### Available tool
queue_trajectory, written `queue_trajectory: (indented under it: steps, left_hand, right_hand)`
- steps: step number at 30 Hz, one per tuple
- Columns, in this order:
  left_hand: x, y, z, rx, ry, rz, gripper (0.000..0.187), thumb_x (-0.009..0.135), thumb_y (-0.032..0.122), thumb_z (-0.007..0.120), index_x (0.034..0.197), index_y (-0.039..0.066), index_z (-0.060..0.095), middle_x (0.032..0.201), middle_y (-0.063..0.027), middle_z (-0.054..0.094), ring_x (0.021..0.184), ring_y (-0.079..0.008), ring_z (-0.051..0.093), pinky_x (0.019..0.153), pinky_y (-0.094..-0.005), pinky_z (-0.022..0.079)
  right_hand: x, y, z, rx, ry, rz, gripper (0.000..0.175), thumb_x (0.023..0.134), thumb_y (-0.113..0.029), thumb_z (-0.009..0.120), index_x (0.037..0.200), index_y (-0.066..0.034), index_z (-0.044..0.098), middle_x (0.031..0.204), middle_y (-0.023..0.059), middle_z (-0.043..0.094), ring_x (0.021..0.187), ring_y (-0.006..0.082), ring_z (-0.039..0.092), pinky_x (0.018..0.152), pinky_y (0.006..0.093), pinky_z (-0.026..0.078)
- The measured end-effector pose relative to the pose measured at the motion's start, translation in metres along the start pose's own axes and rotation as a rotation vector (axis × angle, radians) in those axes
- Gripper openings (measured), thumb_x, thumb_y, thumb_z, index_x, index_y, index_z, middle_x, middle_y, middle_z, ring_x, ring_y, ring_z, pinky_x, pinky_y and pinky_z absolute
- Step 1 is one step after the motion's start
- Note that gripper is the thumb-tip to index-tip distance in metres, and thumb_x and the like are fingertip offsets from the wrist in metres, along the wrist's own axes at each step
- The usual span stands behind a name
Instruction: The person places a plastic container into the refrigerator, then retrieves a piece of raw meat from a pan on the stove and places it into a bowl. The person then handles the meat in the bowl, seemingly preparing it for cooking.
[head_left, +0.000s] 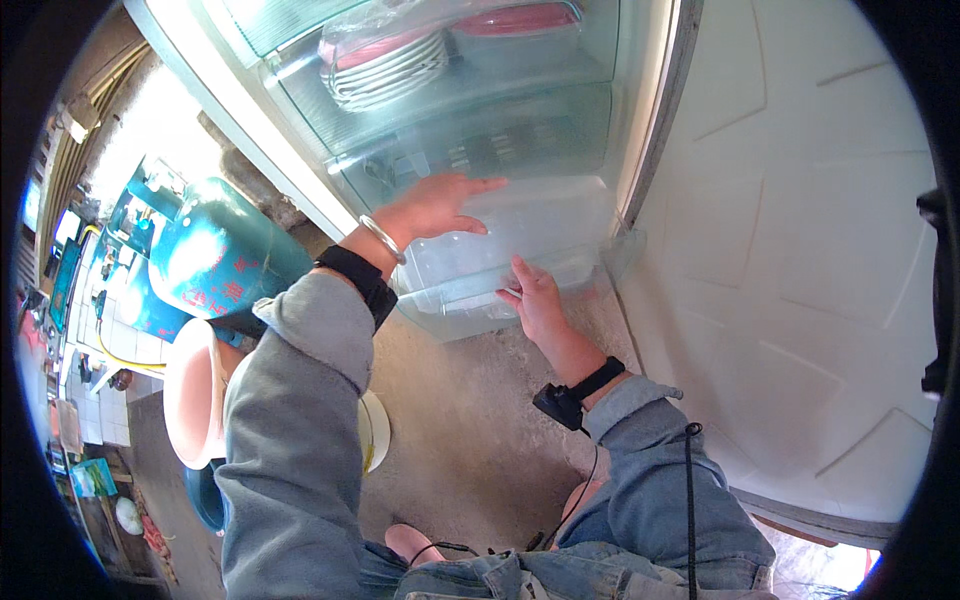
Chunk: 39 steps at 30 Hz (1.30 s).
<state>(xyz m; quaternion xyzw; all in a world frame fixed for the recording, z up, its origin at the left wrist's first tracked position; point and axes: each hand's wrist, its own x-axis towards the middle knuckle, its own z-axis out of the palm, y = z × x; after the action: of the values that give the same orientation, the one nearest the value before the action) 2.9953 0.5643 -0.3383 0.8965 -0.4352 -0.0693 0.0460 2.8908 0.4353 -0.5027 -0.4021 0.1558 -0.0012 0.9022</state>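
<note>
A glass-fronted refrigerator or display cabinet stands open before me. Low inside it, a clear plastic drawer (450, 296) is pulled out, with a translucent white container or liner (540, 214) in it. My right hand (536, 300) grips the drawer's front edge, thumb on top. Over the drawer's left part hovers my left hand (446, 202), its index finger extended and thumb apart, with nothing held. On a shelf above lie stacked white plates or trays (390, 75) in plastic wrap, beside a pink-topped container (517, 26).
The white cabinet door (780, 262) stands open at the right. Teal gas cylinders (225, 247) and a pink tub (196, 397) are at the left. A white bucket (377, 431) sits on the floor by my left forearm. A black cord (691, 517) hangs over my right sleeve.
</note>
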Motion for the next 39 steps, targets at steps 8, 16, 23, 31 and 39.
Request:
queue_trajectory:
  steps: [8,16,23,31,39]
  left_hand:
    - [0.014,-0.024,0.072,-0.149,0.06,0.019,0.052,0.084,0.036,0.049,0.129,0.016,0.034,0.112,-0.0189,0.051,0.102,-0.0346,0.048,0.087,-0.0385,0.038]
    - [-0.004,-0.033,0.106,0.331,0.47,0.03,0.044,0.084,0.022,0.047,0.126,0.012,0.037,0.112,-0.0162,0.051,0.098,-0.0311,0.052,0.085,-0.0362,0.042]
    - [-0.008,-0.053,0.101,0.471,0.312,0.31,0.047,0.082,0.014,0.045,0.127,0.009,0.032,0.126,-0.016,0.038,0.11,-0.0282,0.045,0.093,-0.0366,0.037]
    - [-0.003,-0.063,0.114,0.365,0.051,0.454,0.045,0.082,0.01,0.042,0.126,0.001,0.034,0.139,-0.012,0.021,0.129,-0.0235,0.019,0.106,-0.0359,0.018]
    - [0.008,-0.049,0.091,0.071,-0.105,0.205,0.036,0.086,0.01,0.04,0.121,0.005,0.042,0.135,-0.0126,0.029,0.126,-0.0257,0.023,0.104,-0.035,0.02]
  right_hand:
    - [-0.001,0.004,-0.001,0.039,0.035,-0.008,0.034,0.076,-0.031,0.064,0.09,-0.0038,0.051,0.084,0.0042,0.051,0.077,0.0156,0.052,0.067,0.0322,0.05]
    - [-0.002,0.001,-0.002,0.023,0.018,0.005,0.027,0.08,-0.028,0.06,0.091,-0.0059,0.049,0.083,0.0051,0.049,0.077,0.0175,0.05,0.074,0.0395,0.047]
    - [-0.003,-0.003,-0.007,-0.07,0.036,0.071,0.041,0.078,-0.037,0.061,0.098,-0.0037,0.05,0.093,0.0043,0.052,0.086,0.0176,0.053,0.078,0.0337,0.043]
    - [-0.001,-0.006,-0.014,-0.093,0.018,0.116,0.039,0.08,-0.041,0.057,0.099,-0.0076,0.051,0.095,0.0029,0.054,0.088,0.0146,0.052,0.079,0.0299,0.035]
    - [0.016,-0.021,-0.008,-0.128,0.028,0.211,0.041,0.078,-0.046,0.057,0.1,-0.0122,0.051,0.095,0.003,0.055,0.091,0.0168,0.05,0.082,0.0363,0.033]
